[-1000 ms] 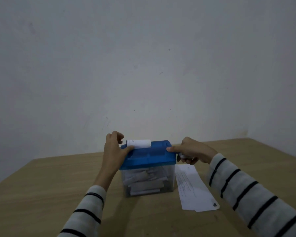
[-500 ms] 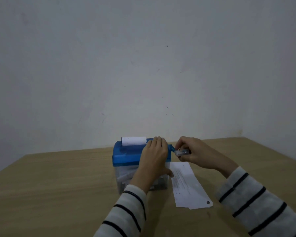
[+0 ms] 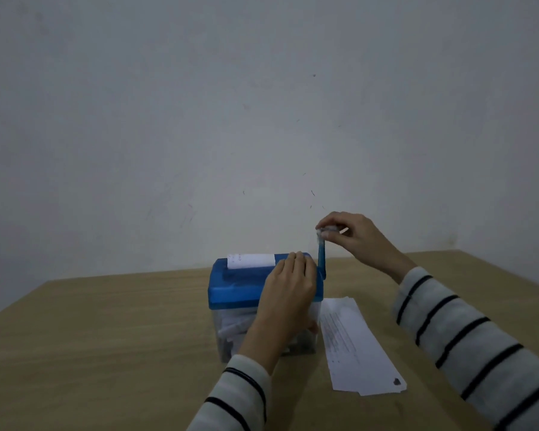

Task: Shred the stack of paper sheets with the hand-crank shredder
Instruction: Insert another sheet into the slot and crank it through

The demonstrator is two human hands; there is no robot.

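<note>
Head view. Hand-crank shredder [image 3: 249, 284] sits on the wooden counter [image 3: 106, 337], blue lid on top, clear bin [image 3: 234, 331] below with white shreds visible through the wall.

My left hand [image 3: 288, 293] lies flat on the right part of the shredder lid, fingers [image 3: 296, 259] straight and together, pressing down, not wrapped around anything. Wrist runs down over the front of the bin and hides part of it.

My right hand [image 3: 352, 234] is up above the shredder's right end, fingers curled and pinching the knob at the top of the crank handle [image 3: 321, 256]. Crank arm stands about upright, its lower end at the shredder's right side.

One paper sheet [image 3: 251, 260] sticks up out of the slot at the back left of the lid, only a short white strip showing, faint print on it.

Stack of paper sheets [image 3: 355, 346] lies flat on the counter just right of the shredder, long edge running toward me, near corner fanned slightly so a second sheet edge shows. Dark mark at its near right corner; can't tell what it is.

Striped sleeves on both arms. Plain wall [image 3: 262, 119] behind the shredder.
</note>
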